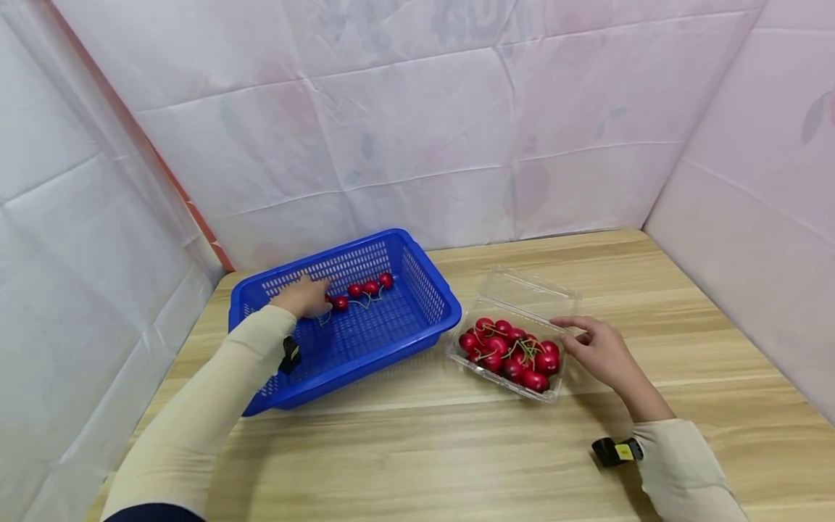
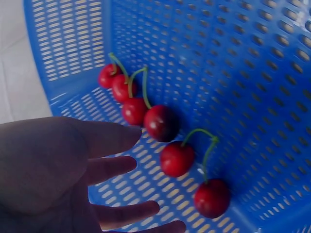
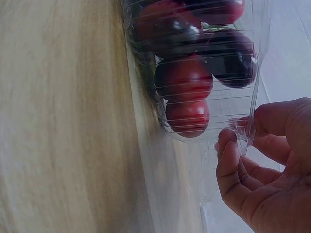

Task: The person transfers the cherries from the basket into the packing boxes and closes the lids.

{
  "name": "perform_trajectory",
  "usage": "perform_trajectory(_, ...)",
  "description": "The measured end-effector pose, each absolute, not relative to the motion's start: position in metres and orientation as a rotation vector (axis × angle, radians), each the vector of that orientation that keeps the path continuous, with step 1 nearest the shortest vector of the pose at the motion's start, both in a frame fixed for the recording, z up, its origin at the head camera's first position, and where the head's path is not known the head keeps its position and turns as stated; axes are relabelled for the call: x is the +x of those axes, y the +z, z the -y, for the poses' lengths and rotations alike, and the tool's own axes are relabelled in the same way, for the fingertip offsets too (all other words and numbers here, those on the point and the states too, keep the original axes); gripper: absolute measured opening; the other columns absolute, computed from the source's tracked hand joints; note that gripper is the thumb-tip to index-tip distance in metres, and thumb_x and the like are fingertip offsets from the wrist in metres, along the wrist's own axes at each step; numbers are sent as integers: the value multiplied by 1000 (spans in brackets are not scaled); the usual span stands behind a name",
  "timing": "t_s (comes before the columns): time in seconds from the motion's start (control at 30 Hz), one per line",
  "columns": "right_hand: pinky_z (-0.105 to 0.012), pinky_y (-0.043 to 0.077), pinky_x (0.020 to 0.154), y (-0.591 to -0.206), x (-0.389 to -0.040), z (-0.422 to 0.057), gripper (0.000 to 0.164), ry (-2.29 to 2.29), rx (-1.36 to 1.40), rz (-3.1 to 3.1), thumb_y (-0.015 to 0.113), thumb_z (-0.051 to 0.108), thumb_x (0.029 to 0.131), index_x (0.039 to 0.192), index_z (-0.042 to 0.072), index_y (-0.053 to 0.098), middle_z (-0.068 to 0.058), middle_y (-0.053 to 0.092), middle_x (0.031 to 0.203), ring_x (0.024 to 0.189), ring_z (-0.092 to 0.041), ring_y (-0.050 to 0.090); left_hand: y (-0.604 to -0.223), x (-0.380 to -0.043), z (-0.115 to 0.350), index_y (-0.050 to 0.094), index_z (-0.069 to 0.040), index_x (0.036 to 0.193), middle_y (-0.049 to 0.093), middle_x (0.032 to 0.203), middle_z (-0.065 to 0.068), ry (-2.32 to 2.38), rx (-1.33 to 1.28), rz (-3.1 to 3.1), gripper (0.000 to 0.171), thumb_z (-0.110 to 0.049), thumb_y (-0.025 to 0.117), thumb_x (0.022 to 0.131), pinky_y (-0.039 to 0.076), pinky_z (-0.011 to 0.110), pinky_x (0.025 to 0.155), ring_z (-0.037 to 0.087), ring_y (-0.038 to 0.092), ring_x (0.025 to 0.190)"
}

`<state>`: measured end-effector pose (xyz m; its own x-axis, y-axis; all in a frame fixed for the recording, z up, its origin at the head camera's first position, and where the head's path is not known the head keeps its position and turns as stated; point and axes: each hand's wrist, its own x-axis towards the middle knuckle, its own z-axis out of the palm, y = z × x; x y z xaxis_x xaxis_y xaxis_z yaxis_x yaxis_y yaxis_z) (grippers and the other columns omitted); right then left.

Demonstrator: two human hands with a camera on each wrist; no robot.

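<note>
Inside the blue basket (image 1: 365,362), my left hand (image 1: 301,296) reaches over a row of red cherries (image 1: 354,290) with green stems. Its fingers (image 2: 127,212) are extended with nothing between them, and the thumb tip is close beside a dark red cherry (image 2: 161,123). My right hand (image 1: 600,351) pinches the rim at the right end of a clear plastic box (image 1: 551,397). Red cherries (image 3: 188,118) with stems fill the box, and its clear lid (image 1: 531,293) lies folded back behind it.
Basket and box stand side by side on a wood-grain table (image 1: 417,464). A pale, creased sheet (image 1: 417,145) rises behind the table and along both sides. The basket's raised rim surrounds the left hand's working area.
</note>
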<state>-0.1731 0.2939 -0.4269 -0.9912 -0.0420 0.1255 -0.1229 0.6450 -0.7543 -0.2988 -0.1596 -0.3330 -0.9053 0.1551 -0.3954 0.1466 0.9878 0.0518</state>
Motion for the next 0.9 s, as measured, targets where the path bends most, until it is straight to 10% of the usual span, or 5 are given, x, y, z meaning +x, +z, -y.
perform_trajectory(0.53,-24,32,42,-426,-173,-294,30,1282,139,2753,55,10,95,123,2,61,-11,66,73,47,-5,40,-352,-303,157,29,2,147,29,147,32,-61,164,-2643,70,-18,64,90,29,59,107,48,24,137)
perform_trajectory(0.9,-23,32,41,-427,-173,-294,29,1276,154,2742,56,10,95,122,2,62,-12,67,73,47,-4,41,-355,-299,154,52,4,130,56,126,25,-121,173,-2610,53,-8,72,83,47,48,93,38,54,115)
